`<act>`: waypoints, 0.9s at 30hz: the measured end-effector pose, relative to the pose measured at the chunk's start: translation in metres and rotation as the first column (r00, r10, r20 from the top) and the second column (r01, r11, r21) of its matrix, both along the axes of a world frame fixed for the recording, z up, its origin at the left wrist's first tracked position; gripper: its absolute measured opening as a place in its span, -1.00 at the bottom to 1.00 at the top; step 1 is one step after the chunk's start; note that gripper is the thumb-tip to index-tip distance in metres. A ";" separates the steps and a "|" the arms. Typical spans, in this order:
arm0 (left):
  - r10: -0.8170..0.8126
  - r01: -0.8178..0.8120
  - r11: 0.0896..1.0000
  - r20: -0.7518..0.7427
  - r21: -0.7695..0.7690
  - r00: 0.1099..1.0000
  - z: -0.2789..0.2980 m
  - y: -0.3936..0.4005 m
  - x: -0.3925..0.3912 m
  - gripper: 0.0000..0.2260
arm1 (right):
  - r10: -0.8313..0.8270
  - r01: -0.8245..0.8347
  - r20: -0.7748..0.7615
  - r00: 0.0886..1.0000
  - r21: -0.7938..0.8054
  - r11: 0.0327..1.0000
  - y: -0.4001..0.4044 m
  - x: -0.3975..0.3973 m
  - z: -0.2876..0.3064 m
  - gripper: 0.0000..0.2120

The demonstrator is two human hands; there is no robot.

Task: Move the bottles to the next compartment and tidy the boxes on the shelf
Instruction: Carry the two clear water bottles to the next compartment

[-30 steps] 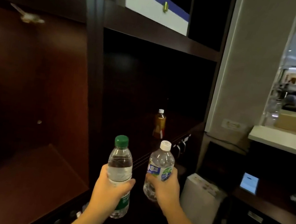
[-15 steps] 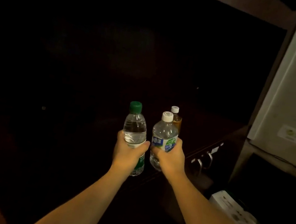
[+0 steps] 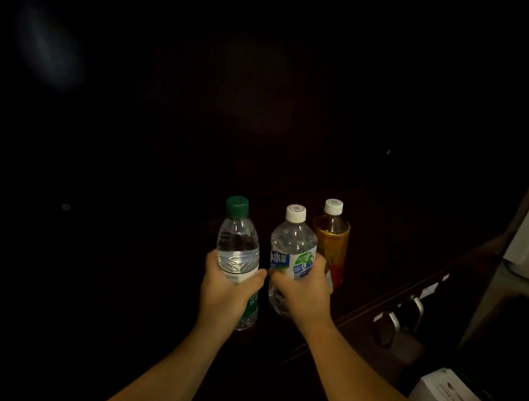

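Clenched around a green-capped water bottle (image 3: 237,251), the left hand (image 3: 227,293) holds it upright; the right hand (image 3: 302,294) grasps a white-capped water bottle (image 3: 293,251), both inside the dark compartment. Setting down blind could topple the amber tea bottle (image 3: 331,237) just behind.

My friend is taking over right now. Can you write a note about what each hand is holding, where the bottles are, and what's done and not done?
Left hand: holding the green-cap bottle upright.
Right hand: holding the white-cap water bottle upright.
Both bottles are side by side, reaching into the dark compartment, not yet put down.
The tea bottle already stands on the shelf, just behind the right hand.
Done: tea bottle is in place.
Left: set both water bottles down, probably beside the tea bottle. No shelf boxes show here, so I can't tell whether they are tidy; check them.
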State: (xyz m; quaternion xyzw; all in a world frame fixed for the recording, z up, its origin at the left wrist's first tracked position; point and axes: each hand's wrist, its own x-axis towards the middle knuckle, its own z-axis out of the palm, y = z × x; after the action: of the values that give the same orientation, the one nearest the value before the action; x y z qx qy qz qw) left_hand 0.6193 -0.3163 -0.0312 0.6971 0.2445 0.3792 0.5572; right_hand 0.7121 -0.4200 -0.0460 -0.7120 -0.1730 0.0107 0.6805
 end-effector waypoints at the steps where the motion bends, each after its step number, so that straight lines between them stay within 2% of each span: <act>1: -0.001 0.001 1.000 0.007 0.004 1.000 -0.001 0.001 0.002 -0.49 | 0.012 -0.012 -0.011 1.000 0.004 1.000 0.001 0.001 -0.002 -0.46; 8: -0.056 0.056 0.998 0.005 -0.012 0.998 0.002 0.002 -0.006 -0.25 | 0.067 -0.067 -0.035 0.997 -0.015 0.998 0.002 -0.004 0.003 -0.29; 12: -0.048 0.047 0.998 -0.045 -0.035 0.998 0.001 -0.003 -0.035 -0.09 | -0.019 0.019 -0.008 1.000 -0.060 0.998 -0.019 -0.026 0.005 -0.41; 17: -0.025 0.022 0.998 -0.061 -0.053 0.998 0.011 -0.006 -0.077 -0.23 | -0.115 0.111 -0.034 0.993 -0.093 0.989 -0.041 -0.080 0.017 -0.47; 20: -0.076 0.074 0.996 -0.023 -0.053 0.997 0.023 -0.013 -0.121 -0.30 | -0.127 0.124 -0.022 0.992 -0.117 0.985 -0.044 -0.128 0.028 -0.53; 27: -0.202 0.203 0.979 -0.023 0.012 0.979 0.041 -0.002 -0.310 -0.50 | -0.144 0.141 0.000 0.990 -0.186 0.972 -0.017 -0.299 0.059 -0.70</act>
State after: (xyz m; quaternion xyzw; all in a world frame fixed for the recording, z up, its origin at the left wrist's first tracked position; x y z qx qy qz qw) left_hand 0.3090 -0.3187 0.0095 0.7263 0.1756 0.3148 0.5853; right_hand 0.4129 -0.4372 0.0134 -0.7826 -0.1152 -0.0173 0.6115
